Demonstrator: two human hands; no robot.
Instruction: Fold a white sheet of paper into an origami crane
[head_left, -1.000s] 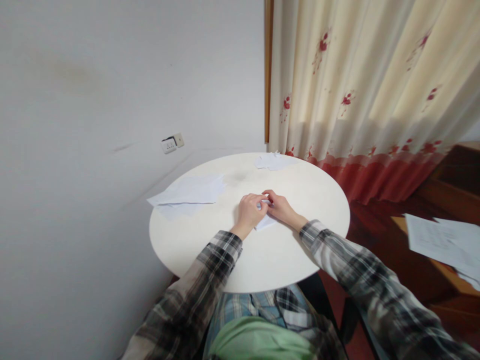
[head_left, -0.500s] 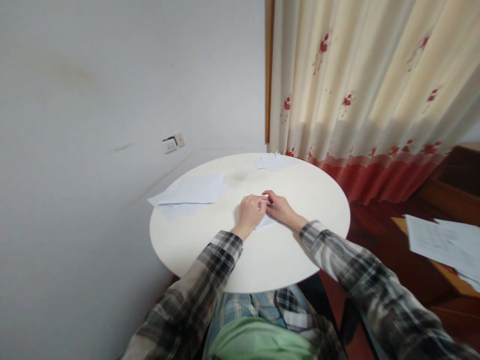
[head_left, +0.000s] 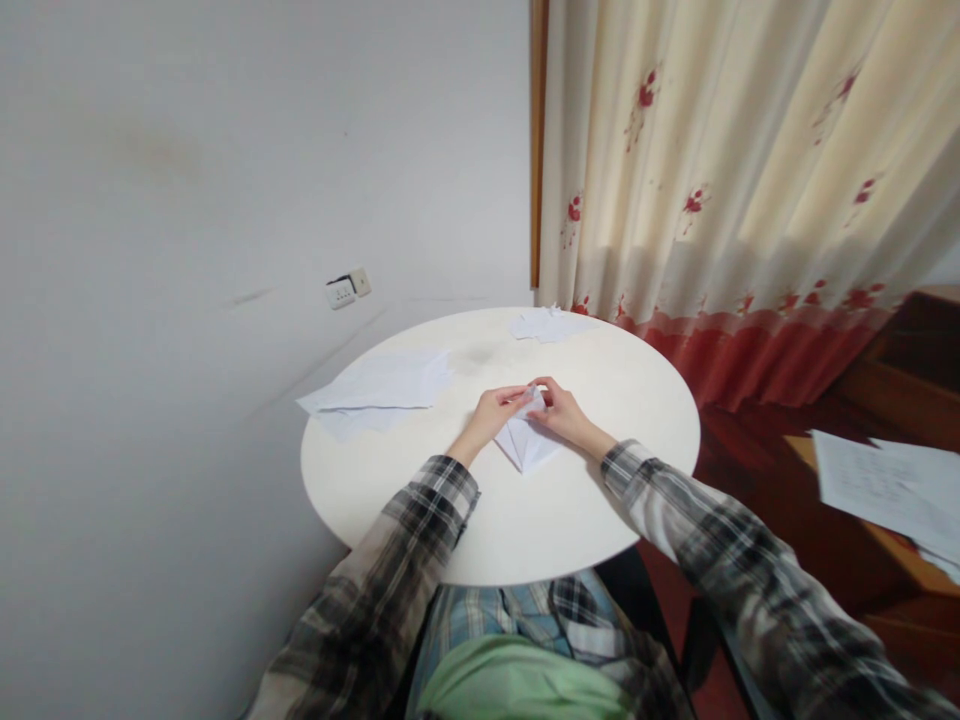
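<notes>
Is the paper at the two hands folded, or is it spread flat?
Folded: the paper shows crease lines and narrows to a point at its near end.

The left hand [head_left: 495, 410] now sits farther left than before, leaving more of the folded paper [head_left: 523, 448] uncovered

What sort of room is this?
Probably a room in a home, though I can't be sure: there's a floral curtain, a wall socket and a round white table.
</notes>
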